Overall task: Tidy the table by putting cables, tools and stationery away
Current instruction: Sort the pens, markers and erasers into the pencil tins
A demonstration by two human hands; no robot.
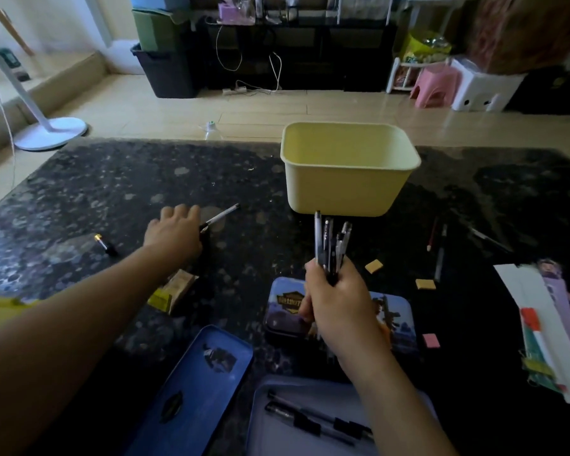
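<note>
Nearest, at the bottom edge: pale tin tray (pixel 293 386) with two black pens (pixel 310 419) flat inside, side by side. Just left of it, blue lid (pixel 195 383) slantwise on the dark speckled surface (pixel 112 179).

Above the tray, right hand (pixel 339 304) raised over a closed printed tin (pixel 283 311). Its fingers (pixel 305 311) clenched round a bundle of pens (pixel 331 245), thumb pressed across the front. Bundle upright, tips fanned out above the fist, lower ends hidden in the palm. Tips level with the near wall of the yellow tub (pixel 349 166), just in front of it and outside its rim.

Further left, left hand (pixel 175 232) stretched out low over the surface, fingers (pixel 178 210) curled, knuckles up. Single pen (pixel 221 217) slanting away to the right, near end meeting the thumb side of that hand, far end free on the surface. Pinched or merely touched: cannot tell, the contact hidden behind the hand.

Left of that wrist, well apart: small black piece with a gold tip (pixel 104 243). Under the left forearm, small cardboard box (pixel 175 287).

On the right: two yellow squares (pixel 373 266) and a pink square (pixel 431 340) scattered flat, red pencil (pixel 431 238) beside a dark pen (pixel 441 251), stack of papers (pixel 540 324) at the edge.
</note>
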